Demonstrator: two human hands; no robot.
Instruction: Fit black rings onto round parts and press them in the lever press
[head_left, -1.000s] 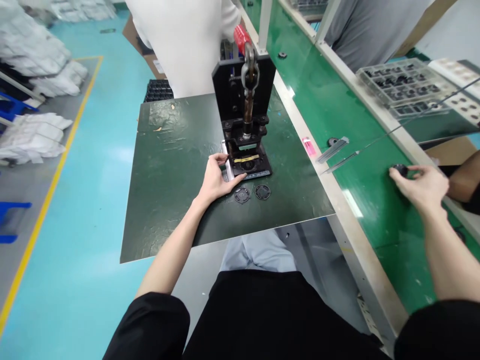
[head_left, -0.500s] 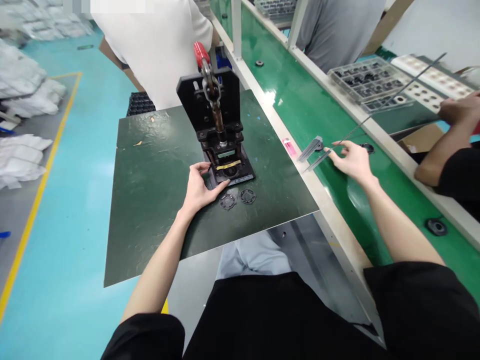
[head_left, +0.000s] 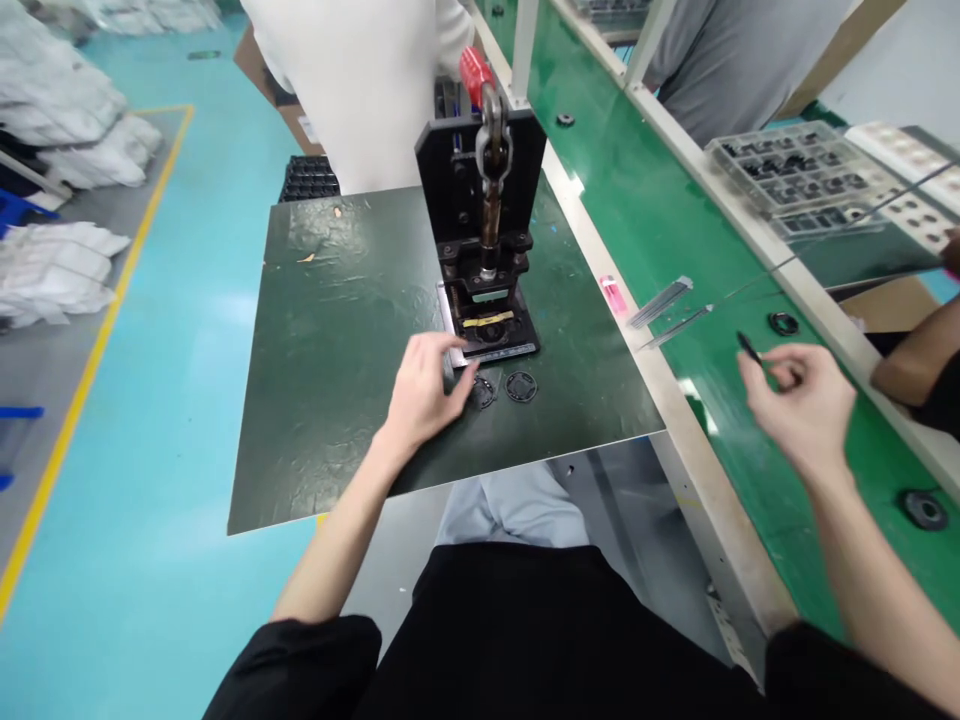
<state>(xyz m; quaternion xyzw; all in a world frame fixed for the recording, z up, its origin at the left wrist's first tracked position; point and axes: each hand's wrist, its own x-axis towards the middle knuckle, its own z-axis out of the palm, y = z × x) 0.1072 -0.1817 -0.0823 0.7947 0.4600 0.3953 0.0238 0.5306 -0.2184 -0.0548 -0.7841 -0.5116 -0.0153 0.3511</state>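
A black toggle press (head_left: pixel 489 225) with a red handle (head_left: pixel 475 76) stands on the dark green board. A yellow strip (head_left: pixel 487 320) lies across its lower part, above the base. My left hand (head_left: pixel 429 390) is at the front left corner of the base, thumb and fingers apart, holding nothing. Two thin black ring-shaped parts lie before the press; the right ring (head_left: pixel 521 387) is in full view, while the left ring (head_left: pixel 484 392) is partly covered by my thumb. Over the green conveyor, my right hand (head_left: pixel 799 400) pinches a small black part (head_left: pixel 748 348), seen nearly edge-on.
Thin grey rods (head_left: pixel 661 302) and a pink item (head_left: pixel 613 295) lie at the conveyor's near rail. Black round parts sit on the belt, one ring (head_left: pixel 784 323) beyond my right hand. A clear compartment tray (head_left: pixel 799 165) stands across it. Co-workers are ahead and at right.
My right hand has moved away from the rods, rightward and nearer to me, and now has a black part in its fingers. My left hand stays by the press base. The view has shifted.
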